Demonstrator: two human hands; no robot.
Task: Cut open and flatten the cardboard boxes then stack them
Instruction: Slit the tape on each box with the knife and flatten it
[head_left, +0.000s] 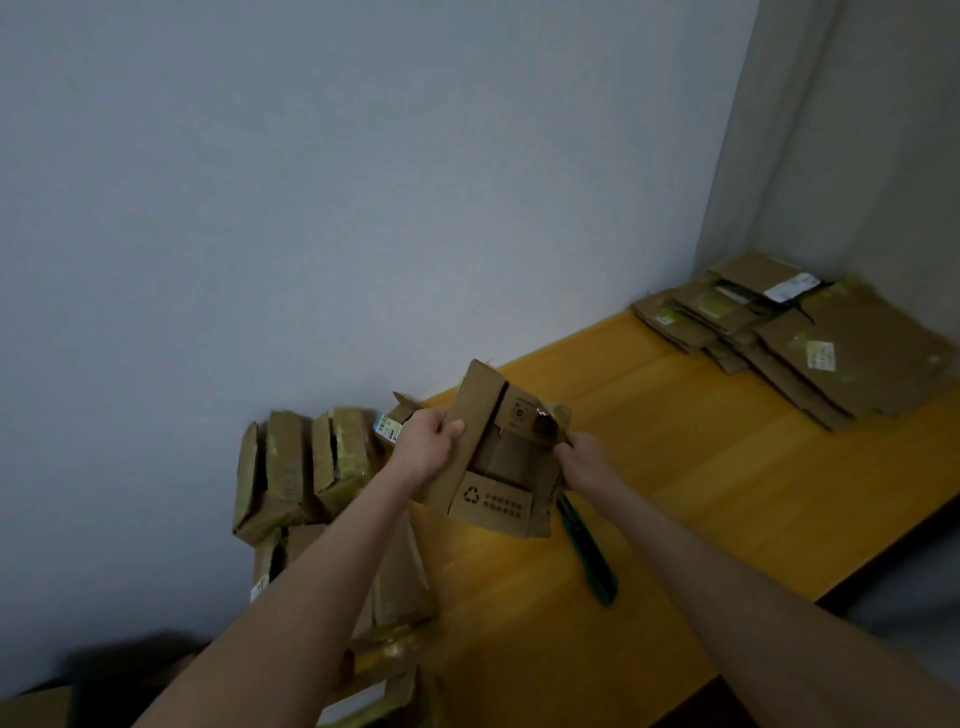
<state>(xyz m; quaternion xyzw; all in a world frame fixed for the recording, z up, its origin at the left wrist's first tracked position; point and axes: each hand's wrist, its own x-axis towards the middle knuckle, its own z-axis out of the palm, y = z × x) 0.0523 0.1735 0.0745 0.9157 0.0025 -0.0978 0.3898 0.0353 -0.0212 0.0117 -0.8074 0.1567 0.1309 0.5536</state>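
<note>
I hold a small opened cardboard box (493, 457) with a recycling mark above the yellow wooden table (701, 467). My left hand (428, 447) grips its left flap, thumb on the front. My right hand (582, 460) pinches its right edge. A green utility knife (589, 558) lies on the table just below my right hand. A pile of flattened boxes (810, 338) rests at the table's far right corner. Several unopened boxes (306, 473) stand at the left end against the wall.
A grey wall (363, 208) runs behind the table and meets another wall at the right corner. The table's front edge (810, 603) runs diagonally at lower right. More cardboard (374, 701) lies at the bottom near my left forearm.
</note>
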